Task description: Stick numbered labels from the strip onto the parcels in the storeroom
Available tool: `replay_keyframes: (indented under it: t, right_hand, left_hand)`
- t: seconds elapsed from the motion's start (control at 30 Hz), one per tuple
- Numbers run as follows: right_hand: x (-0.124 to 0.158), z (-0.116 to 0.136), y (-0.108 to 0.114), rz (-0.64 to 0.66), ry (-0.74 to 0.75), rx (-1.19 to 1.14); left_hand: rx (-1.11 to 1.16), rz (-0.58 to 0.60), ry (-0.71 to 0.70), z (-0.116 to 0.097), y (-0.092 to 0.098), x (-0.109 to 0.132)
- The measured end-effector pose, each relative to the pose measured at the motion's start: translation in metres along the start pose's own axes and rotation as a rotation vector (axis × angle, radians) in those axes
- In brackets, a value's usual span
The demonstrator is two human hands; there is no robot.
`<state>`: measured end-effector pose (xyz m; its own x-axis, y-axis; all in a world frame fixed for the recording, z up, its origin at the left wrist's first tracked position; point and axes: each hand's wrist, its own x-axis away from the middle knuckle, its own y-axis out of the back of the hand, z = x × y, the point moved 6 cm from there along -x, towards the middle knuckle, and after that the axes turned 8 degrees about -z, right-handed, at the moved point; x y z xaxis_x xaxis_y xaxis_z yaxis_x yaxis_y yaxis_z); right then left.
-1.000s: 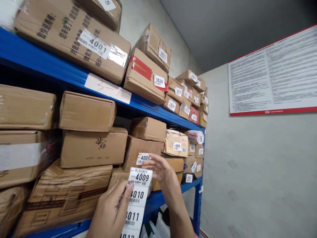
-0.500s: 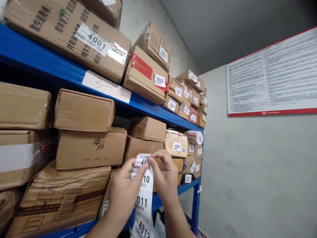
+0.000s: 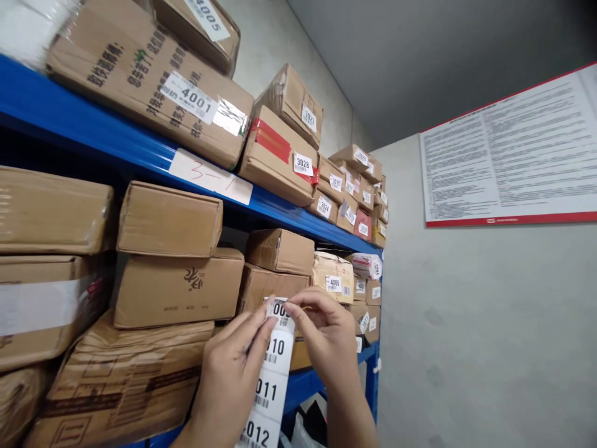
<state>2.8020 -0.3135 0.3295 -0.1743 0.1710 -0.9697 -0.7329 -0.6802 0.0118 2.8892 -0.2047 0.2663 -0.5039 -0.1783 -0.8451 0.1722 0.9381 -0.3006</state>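
A strip of white number labels hangs down between my hands, printed with numbers ending in 10, 011 and 012. My left hand is closed on the strip near its top, the thumb lying across its front. With thumb and index finger together, my right hand pinches the right edge of the top label, partly covering its number. Whether that label has lifted off its backing I cannot tell. Just behind the hands is a brown carton on the middle shelf, and a cream parcel labelled 4006 stands beyond it.
A blue shelf rack full of cartons runs along my left, tagged with a white "3-1" card. On its upper shelf sit a large carton labelled 4001 and another box labelled 3028. A notice board hangs on the grey wall.
My right hand has shifted slightly right at the top label. The strip hangs straighter, and the view has tilted so the shelves appear lower and further right.
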Motion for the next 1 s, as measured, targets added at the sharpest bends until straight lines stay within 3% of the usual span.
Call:
replay_keyframes:
  t: [0.07, 0.17, 0.23, 0.33, 0.5, 0.67, 0.8, 0.93, 0.97, 1.0]
  right_hand:
    - [-0.002, 0.002, -0.004, -0.059, 0.07, 0.021]
    - [-0.018, -0.001, -0.01, -0.103, 0.124, 0.005]
    - [-0.036, -0.007, -0.007, -0.17, 0.154, 0.008]
    - [-0.069, -0.026, 0.006, -0.256, 0.122, 0.043]
    - [-0.103, -0.054, 0.004, -0.035, -0.003, 0.192]
    - [-0.093, -0.039, 0.001, -0.171, 0.216, 0.531]
    - [-0.09, -0.04, -0.003, -0.107, 0.374, 0.459]
    - [-0.064, -0.032, 0.004, -0.178, 0.323, 0.403]
    - [-0.051, -0.026, 0.001, -0.143, 0.283, 0.305]
    - [-0.036, -0.021, -0.01, -0.009, 0.214, 0.159]
  left_hand:
    - [0.055, -0.046, 0.245, 0.008, 0.0, -0.005]
    - [0.131, 0.033, 0.482, 0.012, -0.009, -0.009]
    - [0.108, 0.094, 0.486, 0.009, -0.012, -0.009]
    - [0.039, 0.077, 0.429, 0.009, -0.005, -0.005]
    - [0.091, 0.127, 0.352, 0.017, 0.007, 0.008]
    - [0.122, 0.165, 0.379, 0.019, 0.018, 0.014]
    - [0.141, 0.164, 0.39, 0.017, 0.026, 0.019]
    - [0.145, 0.129, 0.394, 0.016, 0.039, 0.022]
    - [0.141, 0.127, 0.399, 0.016, 0.042, 0.022]
    - [0.136, 0.128, 0.412, 0.017, 0.045, 0.022]
